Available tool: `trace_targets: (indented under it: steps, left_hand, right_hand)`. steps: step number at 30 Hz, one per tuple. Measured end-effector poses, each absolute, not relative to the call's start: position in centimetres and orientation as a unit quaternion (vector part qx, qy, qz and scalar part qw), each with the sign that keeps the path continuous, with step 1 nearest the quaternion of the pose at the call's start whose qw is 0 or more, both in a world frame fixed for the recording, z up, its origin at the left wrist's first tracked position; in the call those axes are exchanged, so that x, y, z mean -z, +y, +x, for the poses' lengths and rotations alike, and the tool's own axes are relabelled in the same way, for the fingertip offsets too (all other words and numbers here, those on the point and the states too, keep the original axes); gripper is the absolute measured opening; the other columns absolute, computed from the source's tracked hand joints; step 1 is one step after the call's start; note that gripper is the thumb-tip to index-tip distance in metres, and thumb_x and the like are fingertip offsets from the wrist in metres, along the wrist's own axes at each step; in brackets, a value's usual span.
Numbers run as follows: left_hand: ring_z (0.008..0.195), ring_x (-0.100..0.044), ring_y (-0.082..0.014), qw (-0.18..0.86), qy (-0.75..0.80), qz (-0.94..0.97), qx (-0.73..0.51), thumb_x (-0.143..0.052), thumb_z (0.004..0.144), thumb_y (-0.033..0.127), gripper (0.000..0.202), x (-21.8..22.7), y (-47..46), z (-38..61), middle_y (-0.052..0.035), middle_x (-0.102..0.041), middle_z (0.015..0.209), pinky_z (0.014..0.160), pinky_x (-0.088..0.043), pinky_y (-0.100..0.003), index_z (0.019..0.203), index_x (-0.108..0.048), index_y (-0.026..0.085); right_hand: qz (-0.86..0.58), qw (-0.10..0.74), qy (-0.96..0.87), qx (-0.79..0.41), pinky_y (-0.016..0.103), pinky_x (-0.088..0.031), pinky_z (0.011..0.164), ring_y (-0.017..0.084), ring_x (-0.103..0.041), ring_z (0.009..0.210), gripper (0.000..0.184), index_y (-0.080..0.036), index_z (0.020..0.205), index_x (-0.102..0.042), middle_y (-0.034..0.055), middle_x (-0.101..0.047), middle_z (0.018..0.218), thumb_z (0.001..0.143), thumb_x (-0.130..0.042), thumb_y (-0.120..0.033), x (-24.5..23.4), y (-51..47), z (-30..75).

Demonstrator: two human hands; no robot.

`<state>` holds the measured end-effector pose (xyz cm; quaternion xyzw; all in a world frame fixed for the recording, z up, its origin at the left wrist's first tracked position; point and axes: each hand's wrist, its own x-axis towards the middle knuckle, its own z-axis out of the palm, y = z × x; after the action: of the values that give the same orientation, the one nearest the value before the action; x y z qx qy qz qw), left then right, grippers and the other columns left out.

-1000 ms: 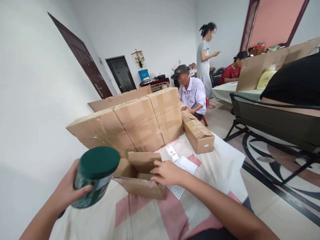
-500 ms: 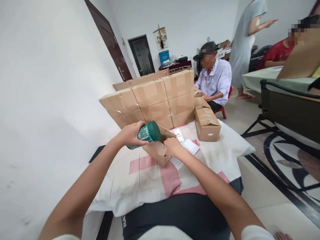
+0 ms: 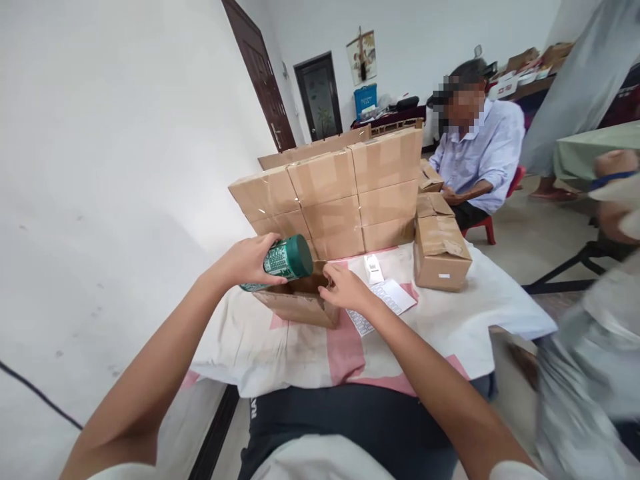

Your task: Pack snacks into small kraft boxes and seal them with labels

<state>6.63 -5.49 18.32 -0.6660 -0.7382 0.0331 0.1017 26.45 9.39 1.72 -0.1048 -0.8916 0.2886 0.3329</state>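
My left hand (image 3: 253, 262) is wrapped round a green cylindrical canister (image 3: 289, 258) with a dark green lid. The canister lies tilted on its side, just above an open cardboard box (image 3: 300, 308). At that box's right end is my right hand (image 3: 343, 287), its fingers curled at the edge of the opening. Whether those fingers grip the cardboard or something smaller, I cannot make out. A white sheet printed with rows of label shapes (image 3: 387, 300) lies partly under my right forearm. Behind it is a small white packet with a printed label (image 3: 373, 269).
A wall of taped cardboard boxes (image 3: 330, 193) stands at the table's back. A closed carton (image 3: 443, 250) sits to the right. Cloth (image 3: 415, 360) covers the table. A seated person (image 3: 480, 147) is beyond the carton, and another person (image 3: 595, 313), blurred, is at right.
The view has swung right. My right hand has lifted from inside the box to its right edge. The canister stays in my left hand. A blurred person has appeared at the right.
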Motion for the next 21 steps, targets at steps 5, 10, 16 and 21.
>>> trace_targets:
  steps: [5, 10, 16, 21]
  left_hand:
    - [0.109, -0.066, -0.0341, 0.072, -0.699, -0.711, -0.04, -0.066, 0.071, 0.075, 0.089, -15.6, -3.9, 5.1, -0.0137, -0.065, 0.127, 0.086, -0.048, -0.037, 0.136, -0.045, 0.019]
    - [0.111, -0.065, -0.035, 0.036, -0.656, -0.753, -0.039, -0.071, 0.069, 0.07, 0.085, -12.1, -2.7, 5.3, -0.015, -0.067, 0.122, 0.091, -0.047, -0.038, 0.133, -0.051, 0.018]
    - [0.116, -0.064, -0.0366, -0.008, -0.663, -0.749, -0.006, -0.072, 0.069, 0.067, 0.085, -7.9, -2.9, 5.6, -0.0164, -0.066, 0.128, 0.094, -0.048, -0.04, 0.136, -0.05, 0.02]
    - [0.118, -0.064, -0.0368, -0.039, -0.693, -0.718, 0.051, -0.068, 0.074, 0.069, 0.086, -5.4, -3.3, 4.1, -0.0172, -0.064, 0.134, 0.097, -0.049, -0.042, 0.14, -0.047, 0.017]
  right_hand:
    - [-0.041, 0.357, -0.884, -0.3, 0.027, -0.041, 0.072, 0.016, -0.051, 0.077, 0.015, -0.02, 0.093, -0.049, 0.0024, -0.053, 0.093, 0.082, -0.057, -0.025, -1.1, 9.4, 26.6]
    - [-0.077, 0.383, -0.857, -0.335, 0.026, -0.04, 0.069, 0.015, -0.05, 0.073, 0.013, -0.022, 0.088, -0.045, -0.0007, -0.05, 0.083, 0.078, -0.054, -0.02, 0.1, 10.3, 26.0]
    - [-0.106, 0.388, -0.848, -0.344, 0.024, -0.039, 0.069, 0.014, -0.05, 0.073, 0.011, -0.022, 0.088, -0.045, -0.0022, -0.051, 0.083, 0.08, -0.05, -0.016, 1.2, 11.7, 25.9]
    - [-0.125, 0.385, -0.851, -0.336, 0.024, -0.039, 0.069, 0.014, -0.05, 0.072, 0.013, -0.022, 0.088, -0.044, -0.0035, -0.05, 0.081, 0.079, -0.051, -0.016, 1.8, 12.3, 25.4]
